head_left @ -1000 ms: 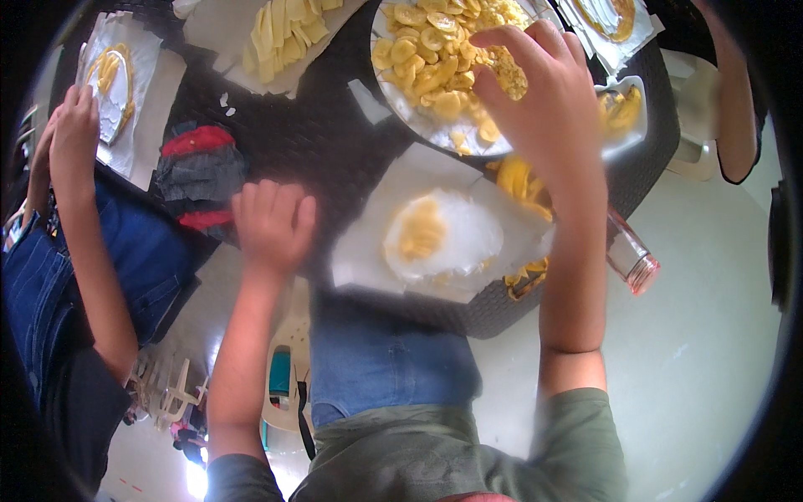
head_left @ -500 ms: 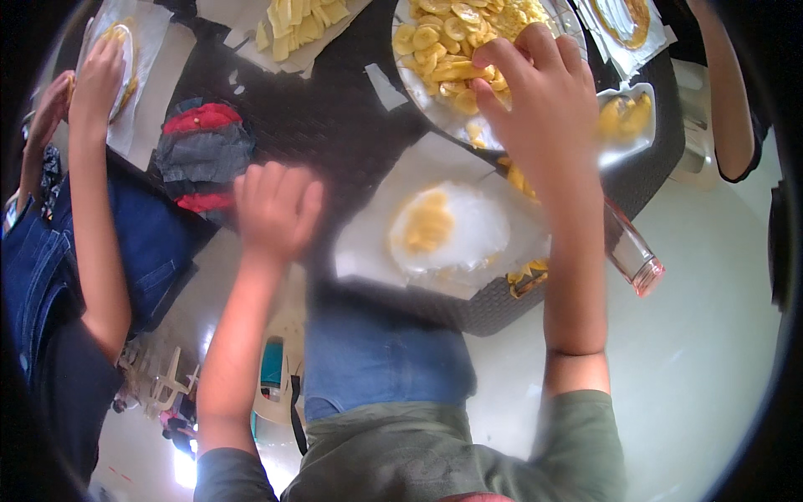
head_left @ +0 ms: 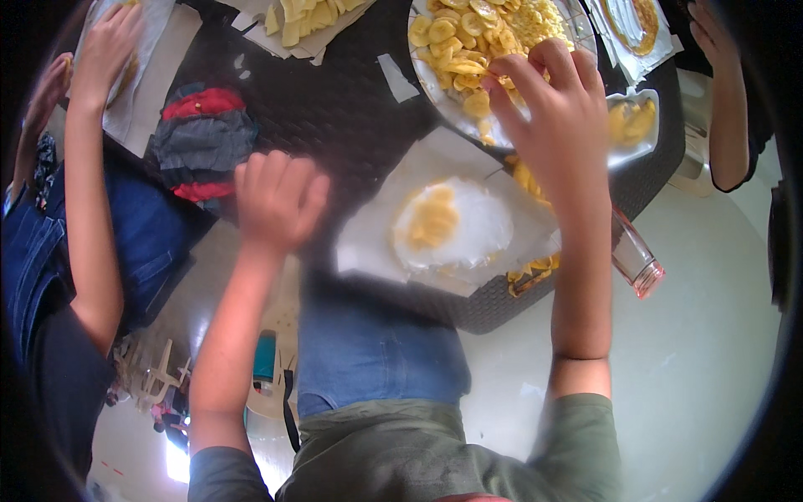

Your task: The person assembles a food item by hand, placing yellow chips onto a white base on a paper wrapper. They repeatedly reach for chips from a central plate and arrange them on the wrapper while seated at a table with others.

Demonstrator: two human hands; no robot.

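Note:
My right hand [head_left: 556, 109] reaches over the large plate [head_left: 421, 79] of banana slices [head_left: 456, 33]. Its thumb and index finger pinch together on what looks like a banana slice; the other fingers curl above. Nearer me on the table, a flat round piece spread with white cream [head_left: 481, 222] lies on white paper [head_left: 364, 243]. Several banana slices [head_left: 431, 219] are grouped on the left part of the cream. My left hand [head_left: 280, 201] hovers at the table's near edge, left of the paper, fingers curled in with nothing visible in them.
A red and grey cloth pouch [head_left: 205, 142] lies left. Pale yellow strips [head_left: 309, 18] rest on paper at the back. A white tray [head_left: 644, 151] holds bananas; a clear glass [head_left: 640, 259] is at the right edge. Peels [head_left: 535, 272] lie beside my paper. Co-workers' hands [head_left: 104, 50] are left and right.
My right thumb and index finger have closed together over the banana slices, and the hand has shifted slightly. My left hand stays nearly in place. The co-worker's hand at left moved up.

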